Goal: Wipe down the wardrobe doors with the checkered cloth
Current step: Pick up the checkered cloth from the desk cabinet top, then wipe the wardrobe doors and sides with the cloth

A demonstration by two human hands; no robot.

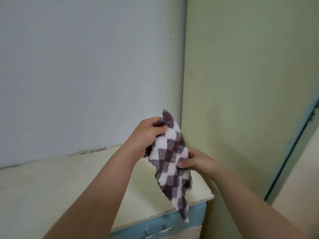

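The checkered cloth [170,157], brown and white squares, hangs in the air in front of a room corner. My left hand [146,135] grips its upper end, fingers closed around the bunched fabric. My right hand [195,161] pinches its right edge at mid-height. The lower end of the cloth dangles free over the pale top [51,187] of a piece of furniture with a blue front edge [160,223]. No wardrobe door face can be made out clearly from this angle.
A grey-white wall [86,66] stands behind on the left and a pale green wall [241,83] on the right. A blue-edged frame [293,144] runs diagonally at the far right. A small metal fitting [160,231] sits on the blue front edge.
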